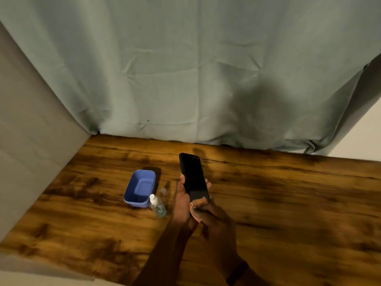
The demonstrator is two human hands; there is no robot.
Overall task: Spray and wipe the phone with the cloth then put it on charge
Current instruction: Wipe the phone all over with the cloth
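Observation:
The black phone (192,174) is held upright above the wooden table (288,203), its dark screen facing me. My left hand (182,200) grips its lower half from the left and behind. My right hand (208,215) is at the phone's bottom end, with the thumb pressing what looks like a small dark grey cloth (199,195) against the lower screen. A small clear spray bottle (157,205) with a white top lies on the table just left of my left hand. No charger or cable is in view.
An empty blue plastic tub (140,187) sits left of the bottle. A small clear cap (163,190) stands between the tub and my left hand. A grey-green curtain (185,79) hangs along the table's far edge, and a grey panel (31,151) borders the left.

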